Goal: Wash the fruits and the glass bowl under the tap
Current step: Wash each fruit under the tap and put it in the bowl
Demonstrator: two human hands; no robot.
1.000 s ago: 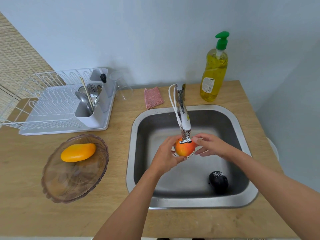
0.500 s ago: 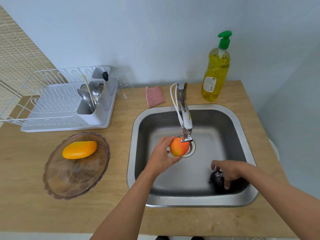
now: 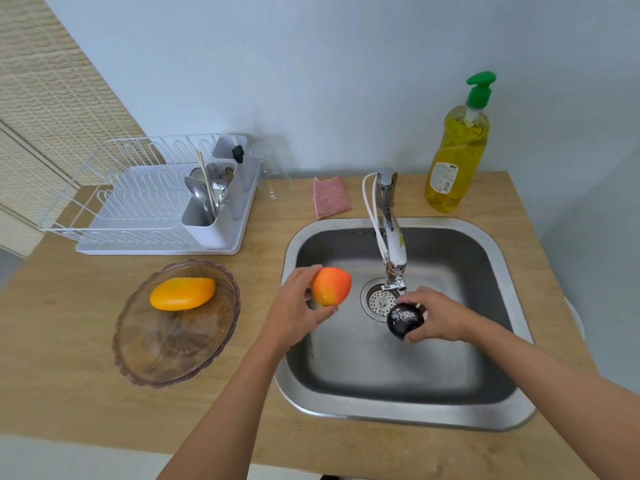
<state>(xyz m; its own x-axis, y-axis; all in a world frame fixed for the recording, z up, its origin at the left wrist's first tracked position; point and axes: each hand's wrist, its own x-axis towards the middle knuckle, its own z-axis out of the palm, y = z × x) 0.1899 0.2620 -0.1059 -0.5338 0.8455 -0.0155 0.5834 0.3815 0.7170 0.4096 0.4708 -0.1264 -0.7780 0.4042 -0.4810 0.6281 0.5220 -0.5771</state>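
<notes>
wooden counter (image 3: 86,393) | steel sink (image 3: 512,271) | pale blue wall (image 3: 311,81)

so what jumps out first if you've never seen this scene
Two hands over the steel sink: the left hand holds a red-orange fruit, the right hand holds a dark fruit under the tap. Left of the sink, a yellow mango lies in a glass bowl.
</notes>
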